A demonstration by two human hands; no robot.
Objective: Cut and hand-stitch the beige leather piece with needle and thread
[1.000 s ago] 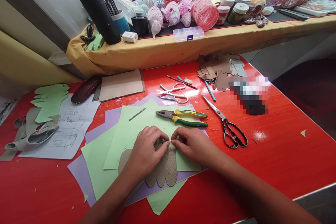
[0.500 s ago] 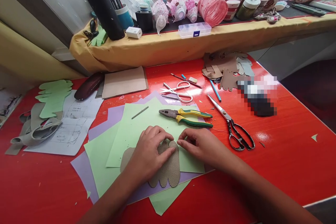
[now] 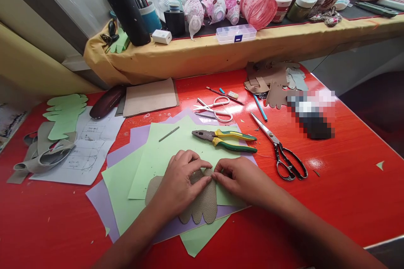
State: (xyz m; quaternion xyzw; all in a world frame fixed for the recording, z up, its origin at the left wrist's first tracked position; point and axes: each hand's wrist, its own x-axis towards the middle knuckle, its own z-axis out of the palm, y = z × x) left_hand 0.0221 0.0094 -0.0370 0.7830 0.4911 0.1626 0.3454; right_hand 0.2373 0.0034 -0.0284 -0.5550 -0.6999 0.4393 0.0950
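Observation:
A grey-beige, pebbled leather piece [image 3: 206,206] with rounded lobes lies on the layered green and purple paper sheets. Across it rests my left hand [image 3: 184,180], its thumb and index finger closed around the upper edge of the rightmost lobe. My right hand [image 3: 235,176] is at that lobe's right edge, fingertips pinched together and touching the leather; whatever is between them is too small to make out. Pliers [image 3: 225,139] with yellow-green handles lie just beyond my hands on the green sheet [image 3: 158,151]. A thin metal rod [image 3: 169,133] is to their left.
Large black-handled scissors [image 3: 279,147] lie right of the papers. White-handled scissors [image 3: 217,109], pencils and an eraser [image 3: 232,95] are farther back. Leather scraps [image 3: 268,77] pile at the back right. Drawn paper [image 3: 91,147] and leather strips [image 3: 47,155] are left. A crowded shelf [image 3: 195,59] runs behind.
My right hand has shifted slightly left, its fingertips now meeting the leather lobe's edge beside my left fingertips. My left hand keeps its place on the leather.

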